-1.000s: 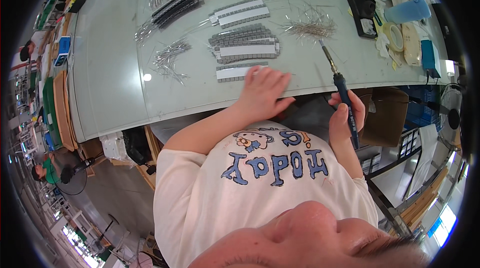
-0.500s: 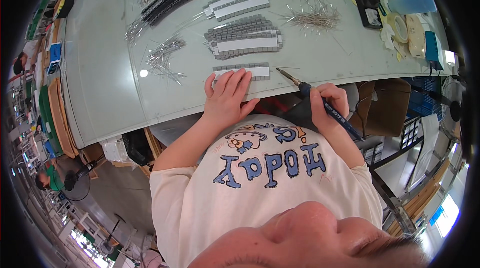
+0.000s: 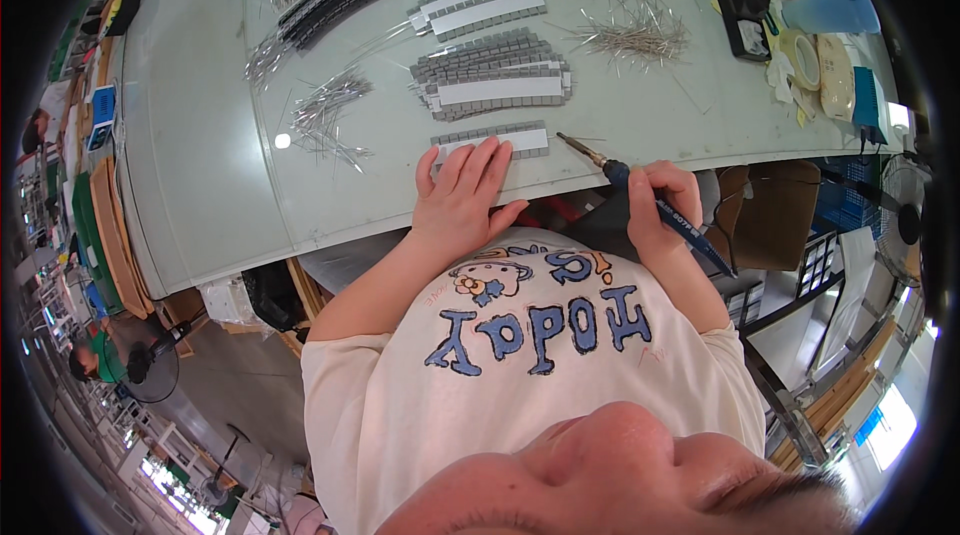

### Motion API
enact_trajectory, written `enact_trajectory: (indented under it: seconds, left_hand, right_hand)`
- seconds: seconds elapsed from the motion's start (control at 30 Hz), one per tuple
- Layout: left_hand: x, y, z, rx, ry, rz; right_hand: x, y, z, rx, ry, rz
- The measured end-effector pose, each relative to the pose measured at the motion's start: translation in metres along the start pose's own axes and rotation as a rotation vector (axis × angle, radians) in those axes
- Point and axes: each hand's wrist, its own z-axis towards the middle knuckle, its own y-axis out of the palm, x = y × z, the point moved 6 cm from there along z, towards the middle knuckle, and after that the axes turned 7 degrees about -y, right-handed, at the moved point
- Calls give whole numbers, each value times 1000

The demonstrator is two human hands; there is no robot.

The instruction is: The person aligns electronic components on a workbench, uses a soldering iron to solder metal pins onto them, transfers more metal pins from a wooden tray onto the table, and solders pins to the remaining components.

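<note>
My left hand (image 3: 463, 187) lies with fingers spread on a grey segmented strip with a white band (image 3: 528, 139) near the table's front edge. Its fingertips press on the strip and cover its left and middle part. In my right hand (image 3: 664, 200) is a blue-handled soldering iron (image 3: 620, 173), gripped like a pen. The iron's tip points left, just short of the strip's right end, and shows no contact with it. Behind the strip lies a pile of similar grey strips (image 3: 490, 85), with more white-banded strips (image 3: 487, 7) farther back.
Loose wire leads lie in a right heap (image 3: 637, 32) and a left heap (image 3: 335, 100). Dark bundled strips (image 3: 335, 3) rest at the back left. At the right stand a black iron holder (image 3: 738, 5), a tape roll (image 3: 800, 57) and a blue bottle (image 3: 830, 12).
The view has shifted slightly, so the table things and both hands sit a little farther right. Left hand on the strip and right hand with the soldering iron keep nearly the same pose.
</note>
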Motion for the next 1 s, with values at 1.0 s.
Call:
enact_trajectory:
  seconds: [1.0]
  left_hand:
    - [-121, -60, -62, 217, -260, 15]
  right_hand:
    - [40, -9, 7, 238, 356, 54]
